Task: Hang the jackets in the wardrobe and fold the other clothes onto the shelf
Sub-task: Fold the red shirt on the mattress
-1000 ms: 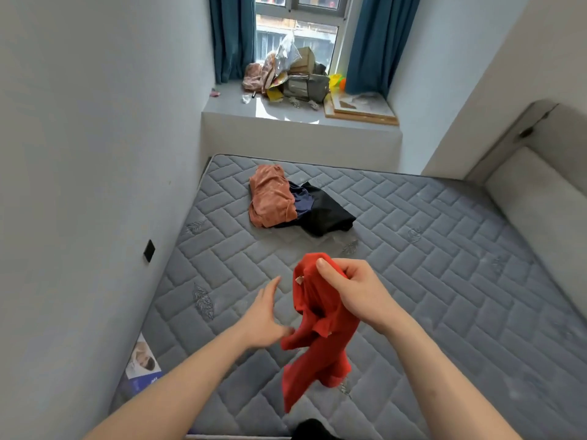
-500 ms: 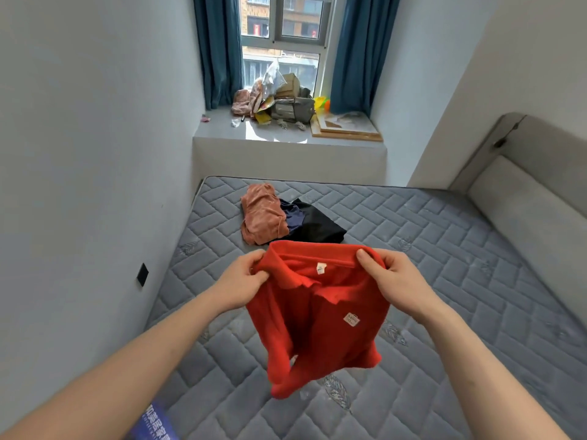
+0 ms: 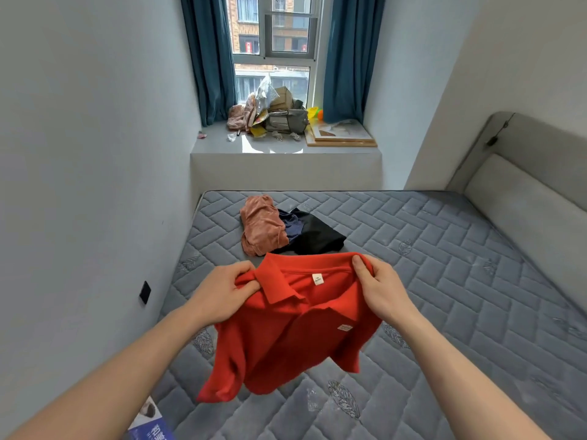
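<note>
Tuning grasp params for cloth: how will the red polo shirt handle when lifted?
Probably floppy: held by the left hand and right hand at the shoulders, the red polo shirt sags and creases below. Likely light: pinches suffice. The knit looks grippy, not slippery.

Dead centre, the shirt [image 3: 286, 331] hangs over the mattress [image 3: 444, 296], the left hand [image 3: 222, 293] pinching its shoulder at nine o'clock and the right hand [image 3: 381, 290] at three. Behind it at twelve o'clock a pile of clothes [image 3: 286, 230] lies on the mattress, and farther back the window ledge [image 3: 286, 147] carries a heap of clutter [image 3: 273, 112]. The headboard [image 3: 524, 198] stands at two o'clock, the wall [image 3: 79, 185] runs along nine.
</note>
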`<state>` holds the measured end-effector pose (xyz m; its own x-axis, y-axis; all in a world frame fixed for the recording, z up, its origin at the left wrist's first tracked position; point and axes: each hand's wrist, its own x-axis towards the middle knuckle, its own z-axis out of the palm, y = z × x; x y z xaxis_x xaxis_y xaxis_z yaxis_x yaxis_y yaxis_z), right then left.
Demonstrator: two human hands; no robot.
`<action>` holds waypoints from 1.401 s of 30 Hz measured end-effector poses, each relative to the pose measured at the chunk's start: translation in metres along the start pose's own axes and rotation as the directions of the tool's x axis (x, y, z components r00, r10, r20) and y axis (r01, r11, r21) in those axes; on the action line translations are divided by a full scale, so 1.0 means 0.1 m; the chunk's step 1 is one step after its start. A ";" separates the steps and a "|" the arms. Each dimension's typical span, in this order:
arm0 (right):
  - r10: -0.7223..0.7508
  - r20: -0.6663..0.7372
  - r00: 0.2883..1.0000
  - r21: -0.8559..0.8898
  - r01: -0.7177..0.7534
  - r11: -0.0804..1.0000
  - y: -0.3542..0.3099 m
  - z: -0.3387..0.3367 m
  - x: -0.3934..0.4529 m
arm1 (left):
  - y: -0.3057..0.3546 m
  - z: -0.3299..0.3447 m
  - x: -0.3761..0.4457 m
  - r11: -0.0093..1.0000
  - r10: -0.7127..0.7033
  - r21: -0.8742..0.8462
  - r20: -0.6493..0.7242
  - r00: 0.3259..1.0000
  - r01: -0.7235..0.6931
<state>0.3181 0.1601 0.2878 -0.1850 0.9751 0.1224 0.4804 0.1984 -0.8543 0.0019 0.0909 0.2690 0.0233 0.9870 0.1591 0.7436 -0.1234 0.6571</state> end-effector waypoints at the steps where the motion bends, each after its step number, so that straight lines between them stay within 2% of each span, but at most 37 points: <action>1: -0.011 0.022 1.000 -0.008 0.011 1.000 0.00 0.03 -0.01 | -0.05 0.01 -0.03 1.000 -0.010 0.018 0.005 1.000 0.010; 6: 0.005 0.050 0.999 -0.030 -0.004 1.000 0.17 0.14 -0.04 | -0.32 0.11 -0.22 0.996 -0.063 0.053 -0.035 0.997 0.065; 9: 0.017 0.058 0.998 -0.043 -0.015 0.999 0.32 0.23 -0.13 | -0.46 0.26 -0.36 0.986 -0.168 -0.020 -0.049 0.985 0.167; 12: 0.054 0.060 0.997 -0.079 -0.049 0.996 0.48 0.31 -0.25 | -0.53 0.44 -0.47 0.968 -0.241 -0.067 -0.006 0.970 0.240; 17: 0.100 0.028 0.995 -0.062 -0.098 0.993 0.63 0.22 -0.33 | -0.57 0.50 -0.56 0.985 -0.167 -0.041 0.015 0.986 0.168; 19: 0.098 0.019 0.995 -0.042 -0.097 0.994 0.65 0.17 -0.37 | -0.62 0.48 -0.61 0.988 -0.154 0.016 0.093 0.984 0.153; 22: 0.094 0.027 0.995 -0.026 -0.093 0.995 0.70 0.14 -0.43 | -0.74 0.47 -0.67 0.987 -0.135 0.121 0.281 0.950 0.104; 24: 0.108 0.038 0.993 -0.015 -0.107 0.994 0.77 0.14 -0.47 | -0.88 0.47 -0.73 0.982 -0.126 0.179 0.339 0.932 0.067; 26: 0.149 0.049 0.988 -0.027 -0.148 0.989 0.88 0.15 -0.54 | -1.03 0.49 -0.78 0.981 -0.157 0.162 0.335 0.929 0.108; 30: 0.244 0.100 0.965 -0.047 -0.241 0.969 1.13 0.22 -0.74 | -1.10 0.65 -0.98 0.943 -0.329 0.056 0.285 0.900 0.327; 33: 0.282 0.098 0.954 -0.053 -0.278 0.959 1.19 0.18 -0.84 | -1.01 0.75 -1.09 0.938 -0.328 -0.020 0.269 0.906 0.346; 35: 0.309 0.134 0.941 -0.065 -0.303 0.951 1.21 0.08 -0.86 | -0.96 0.74 -1.11 0.936 -0.318 -0.046 0.316 0.894 0.349; 39: 0.322 0.204 0.924 -0.068 -0.315 0.947 1.22 -0.11 -0.79 | -0.90 0.63 -1.10 0.939 -0.299 -0.035 0.411 0.861 0.343; 42: 0.330 0.192 0.924 -0.055 -0.326 0.944 1.23 -0.16 -0.65 | -0.87 0.57 -1.00 0.944 -0.299 -0.008 0.394 0.869 0.329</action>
<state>0.4025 0.1231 0.1827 -0.1774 0.9475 -0.2660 0.5606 -0.1249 -0.8186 -0.0272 0.0087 0.1533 0.0611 0.9351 -0.3491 0.7047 0.2073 0.6785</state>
